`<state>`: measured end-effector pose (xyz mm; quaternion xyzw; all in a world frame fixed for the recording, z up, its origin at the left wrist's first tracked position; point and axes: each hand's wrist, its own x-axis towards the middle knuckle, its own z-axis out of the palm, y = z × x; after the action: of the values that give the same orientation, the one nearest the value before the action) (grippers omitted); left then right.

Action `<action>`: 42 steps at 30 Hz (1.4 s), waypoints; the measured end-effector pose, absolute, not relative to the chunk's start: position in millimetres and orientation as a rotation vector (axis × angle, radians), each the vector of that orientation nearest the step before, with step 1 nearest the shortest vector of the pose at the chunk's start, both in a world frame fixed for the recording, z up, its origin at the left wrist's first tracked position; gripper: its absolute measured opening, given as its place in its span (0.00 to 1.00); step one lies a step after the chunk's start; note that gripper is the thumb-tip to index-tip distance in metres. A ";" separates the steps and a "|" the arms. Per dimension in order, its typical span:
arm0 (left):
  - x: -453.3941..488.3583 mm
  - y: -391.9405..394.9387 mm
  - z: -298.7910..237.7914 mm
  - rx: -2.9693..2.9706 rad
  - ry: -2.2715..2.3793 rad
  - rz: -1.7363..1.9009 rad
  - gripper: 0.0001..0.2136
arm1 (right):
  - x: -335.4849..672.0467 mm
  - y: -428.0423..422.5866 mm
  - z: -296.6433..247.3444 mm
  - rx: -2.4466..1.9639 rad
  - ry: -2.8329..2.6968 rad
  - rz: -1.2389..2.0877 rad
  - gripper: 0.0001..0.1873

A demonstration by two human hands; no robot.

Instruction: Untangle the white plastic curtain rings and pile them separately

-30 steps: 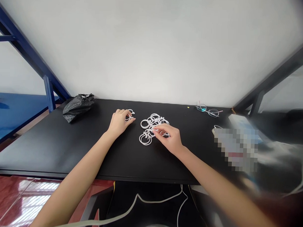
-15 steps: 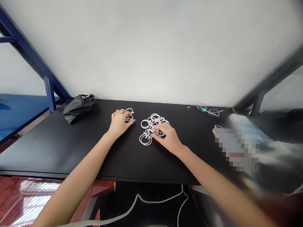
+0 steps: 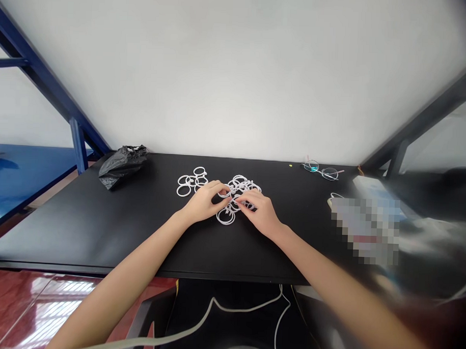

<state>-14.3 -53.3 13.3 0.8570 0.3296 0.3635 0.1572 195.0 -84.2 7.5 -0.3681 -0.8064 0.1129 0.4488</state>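
A heap of white plastic rings (image 3: 240,187) lies in the middle of the black table (image 3: 101,226). My left hand (image 3: 204,203) rests at the heap's left edge, its fingers pinched on a white ring. My right hand (image 3: 260,212) sits on the heap's right side, fingers curled and pinching a ring there. The two hands almost meet over the heap. A smaller group of white rings (image 3: 190,182) lies apart to the left, with no hand on it.
A crumpled black plastic bag (image 3: 120,164) lies at the back left. Eyeglasses (image 3: 320,170) sit at the back right. A blurred-out object (image 3: 363,227) is on the right. White cables (image 3: 228,309) hang below the front edge.
My left hand left the small group of rings on the left and moved right to the main heap. My right hand stayed on the heap, fingers shifting slightly.
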 end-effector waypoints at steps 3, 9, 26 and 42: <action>-13.1 -57.4 17.1 2.445 0.889 1.002 0.14 | 194.3 -84.4 8.4 -0.850 -1.972 0.258 0.06; -11.3 -59.6 17.9 2.557 0.855 1.006 0.07 | 193.5 -85.9 10.5 -0.788 -1.980 0.257 0.07; -12.3 -59.1 15.0 2.409 0.944 1.055 0.16 | 192.4 -89.9 12.1 -0.859 -1.871 0.276 0.09; -11.0 -66.0 21.4 2.398 1.038 0.931 0.21 | 189.8 -93.2 14.4 -0.856 -1.822 0.360 0.04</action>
<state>-11.0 -66.0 21.4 0.8499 0.3678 0.3300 0.1827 189.8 -93.2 14.4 -0.3574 -0.7605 0.1501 0.5210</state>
